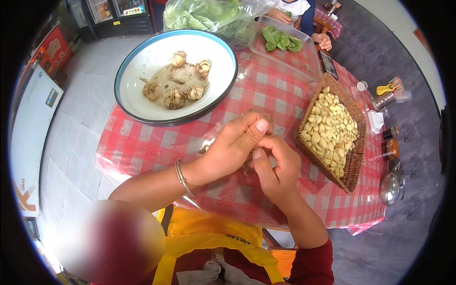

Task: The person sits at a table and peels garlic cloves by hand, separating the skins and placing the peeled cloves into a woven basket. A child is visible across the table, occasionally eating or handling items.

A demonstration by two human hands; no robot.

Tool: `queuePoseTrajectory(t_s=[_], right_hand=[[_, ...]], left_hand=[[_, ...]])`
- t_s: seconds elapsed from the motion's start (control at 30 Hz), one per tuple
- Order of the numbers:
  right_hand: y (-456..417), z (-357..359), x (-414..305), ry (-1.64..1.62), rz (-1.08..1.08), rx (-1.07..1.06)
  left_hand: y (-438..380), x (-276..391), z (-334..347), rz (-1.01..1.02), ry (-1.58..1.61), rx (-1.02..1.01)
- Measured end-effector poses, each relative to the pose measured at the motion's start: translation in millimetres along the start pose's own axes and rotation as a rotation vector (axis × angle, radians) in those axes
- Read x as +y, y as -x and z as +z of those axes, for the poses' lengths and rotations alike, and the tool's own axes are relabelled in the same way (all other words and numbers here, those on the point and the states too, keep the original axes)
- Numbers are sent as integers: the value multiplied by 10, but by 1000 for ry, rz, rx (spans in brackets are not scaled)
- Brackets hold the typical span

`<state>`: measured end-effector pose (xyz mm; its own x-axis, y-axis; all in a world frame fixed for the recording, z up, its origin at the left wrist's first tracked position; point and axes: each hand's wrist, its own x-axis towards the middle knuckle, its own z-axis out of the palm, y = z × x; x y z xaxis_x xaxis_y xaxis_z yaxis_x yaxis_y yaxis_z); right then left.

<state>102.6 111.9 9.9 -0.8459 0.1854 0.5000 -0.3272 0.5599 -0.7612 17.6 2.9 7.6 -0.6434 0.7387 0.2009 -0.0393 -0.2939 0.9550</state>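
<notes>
My left hand, with a metal bangle at its wrist, is curled with the thumb pressed over the fingers. Against it, fingertips bent inward, is my right hand. Whatever lies between the fingers is hidden. Brown, papery garlic skins lie on the table beneath and around both hands. Beyond them, a white enamel basin with a blue rim holds several unpeeled garlic bulbs and loose dirt or skin. Right of my hands, a wicker basket contains many peeled garlic cloves.
A red-and-white checked cloth under clear plastic covers the table. At the back are a plastic bag of leafy greens, a clear tub with green leaves, another person's hand and a phone. Condiment jars and a metal pot line the right edge.
</notes>
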Motion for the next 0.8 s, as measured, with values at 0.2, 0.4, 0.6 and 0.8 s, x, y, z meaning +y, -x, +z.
queuePoseTrajectory(t_s=[0.2,0.4,0.6,0.8], right_hand=[[-16,-88,36,-492,284,140],[-77,-47,120,-475,277,210],[-56,-93,196,-545,340,189],[-73,-82,93,-572,409,130]], left_hand=[[-24,97,-28,-133,90,67],[-32,37,-24,-86,28,65],[-26,89,-14,-145,21,72],[-22,92,-4,-92,-41,96]])
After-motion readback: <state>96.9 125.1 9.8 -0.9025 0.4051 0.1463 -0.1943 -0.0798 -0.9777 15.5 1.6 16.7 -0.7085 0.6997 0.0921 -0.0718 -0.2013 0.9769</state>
